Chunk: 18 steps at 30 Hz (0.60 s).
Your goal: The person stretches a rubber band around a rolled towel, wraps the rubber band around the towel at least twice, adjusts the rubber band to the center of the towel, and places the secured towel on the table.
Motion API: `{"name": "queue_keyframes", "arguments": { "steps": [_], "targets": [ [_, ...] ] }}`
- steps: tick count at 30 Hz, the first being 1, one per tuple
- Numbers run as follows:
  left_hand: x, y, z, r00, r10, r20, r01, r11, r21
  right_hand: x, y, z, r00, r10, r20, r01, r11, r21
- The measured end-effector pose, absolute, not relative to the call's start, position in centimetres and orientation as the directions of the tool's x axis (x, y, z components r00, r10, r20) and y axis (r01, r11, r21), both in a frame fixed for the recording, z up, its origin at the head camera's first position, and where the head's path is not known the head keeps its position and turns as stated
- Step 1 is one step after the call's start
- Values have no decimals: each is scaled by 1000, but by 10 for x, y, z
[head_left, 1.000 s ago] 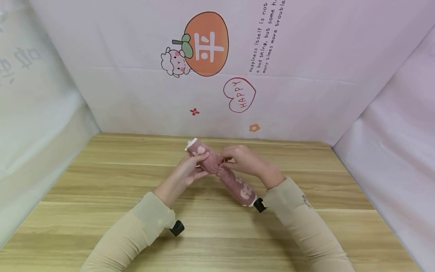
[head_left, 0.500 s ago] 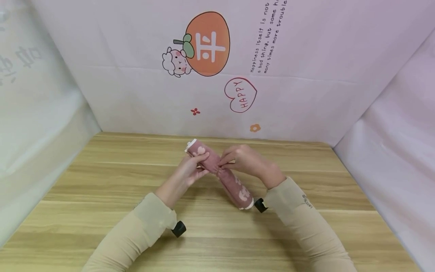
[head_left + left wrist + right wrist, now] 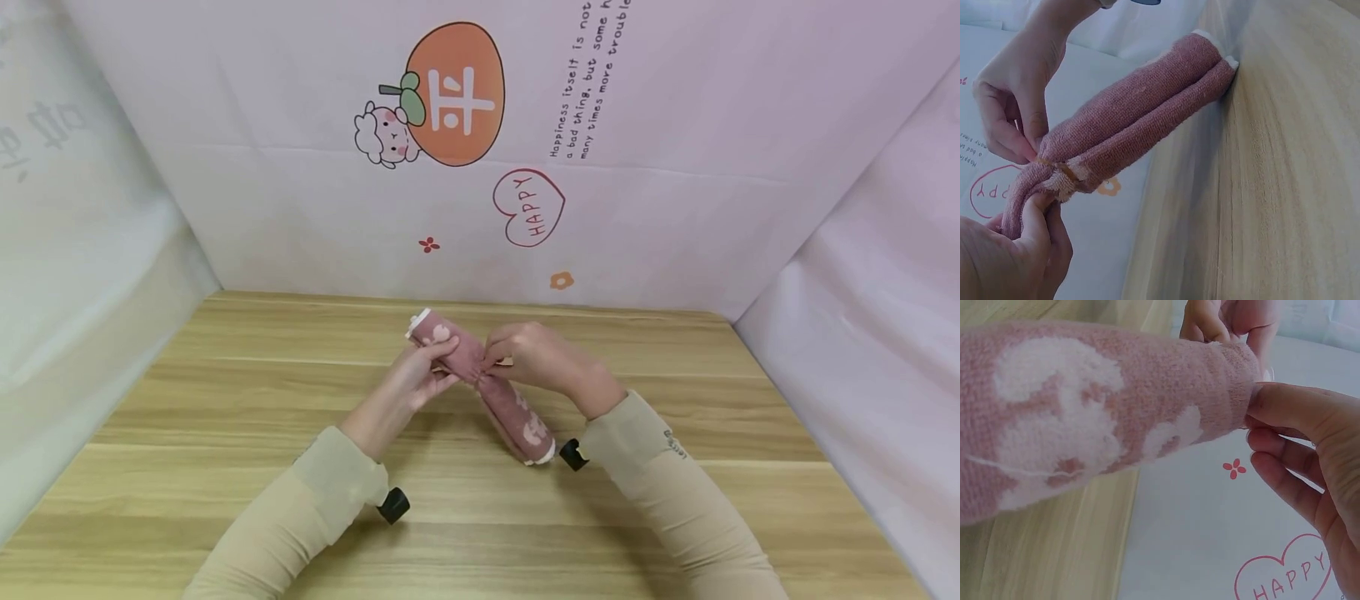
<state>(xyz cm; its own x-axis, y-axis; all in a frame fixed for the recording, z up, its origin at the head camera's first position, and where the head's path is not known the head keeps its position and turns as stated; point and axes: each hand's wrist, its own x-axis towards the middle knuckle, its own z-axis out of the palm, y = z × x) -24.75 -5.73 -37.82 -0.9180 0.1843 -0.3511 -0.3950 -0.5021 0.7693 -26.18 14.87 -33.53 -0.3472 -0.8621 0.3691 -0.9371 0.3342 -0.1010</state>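
Observation:
A rolled pink towel with pale flower shapes and white end edges runs slantwise between my hands, squeezed narrow at its middle. In the left wrist view a thin tan rubber band lies around that narrow part. My left hand grips the upper half of the towel, thumb on top and fingers beneath. With thumb and fingertips, my right hand pinches the band at the narrow waist; the right wrist view shows the fingertips at the gathered cloth, but the band itself is hidden there.
Under the hands lies a wood-grain table. A white printed cloth hangs behind it, and more white cloth stands at the left and right sides. Black wrist pieces stick out from both sleeves.
The towel's lower end has swung slightly left and toward me, away from the right wrist piece. Both hands stay at nearly the same spots with their holds unchanged.

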Motion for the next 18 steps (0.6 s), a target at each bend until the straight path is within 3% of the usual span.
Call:
{"name": "queue_keyframes", "arguments": {
  "steps": [11,18],
  "targets": [
    [-248,-64,-386,-898,221,-381,-441,-431,788,-260,143,-336,-498,-857,133,-853,457,-251],
    [-249,-67,-392,-893,211,-397,-450,-408,794,-261,142,-344,-502,-854,136,-850,459,-259]
  ]
}}
